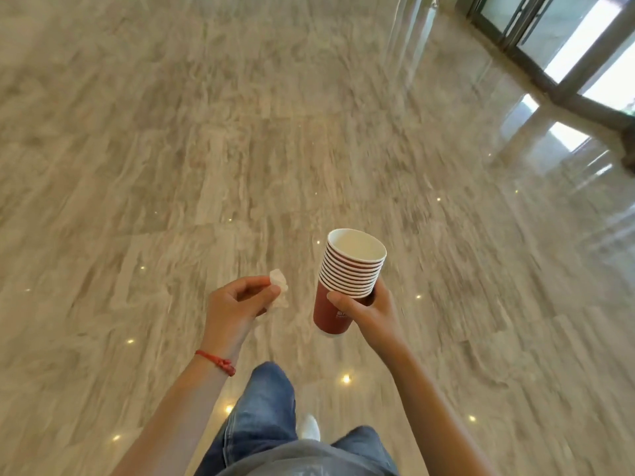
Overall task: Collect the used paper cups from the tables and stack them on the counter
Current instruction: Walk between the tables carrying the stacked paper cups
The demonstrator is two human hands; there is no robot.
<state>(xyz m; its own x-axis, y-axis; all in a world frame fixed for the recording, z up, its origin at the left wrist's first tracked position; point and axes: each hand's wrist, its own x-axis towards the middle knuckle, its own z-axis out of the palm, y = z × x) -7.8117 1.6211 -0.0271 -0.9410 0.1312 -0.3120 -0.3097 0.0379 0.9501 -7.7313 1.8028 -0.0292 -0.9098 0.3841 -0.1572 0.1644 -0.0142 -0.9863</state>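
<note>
My right hand [369, 312] grips a stack of several red paper cups [347, 276] with white rims, held upright at waist height; the top cup looks empty inside. My left hand [237, 305] pinches a small crumpled white tissue [279, 286] between thumb and fingers, a short way left of the stack. A red string bracelet circles my left wrist. No table or counter is in view.
Polished beige marble floor [240, 149] stretches ahead, blurred by motion, with ceiling lights reflected in it. Glass doors with dark frames [563, 46] stand at the upper right. My jeans-clad legs and one white shoe [309, 427] show below.
</note>
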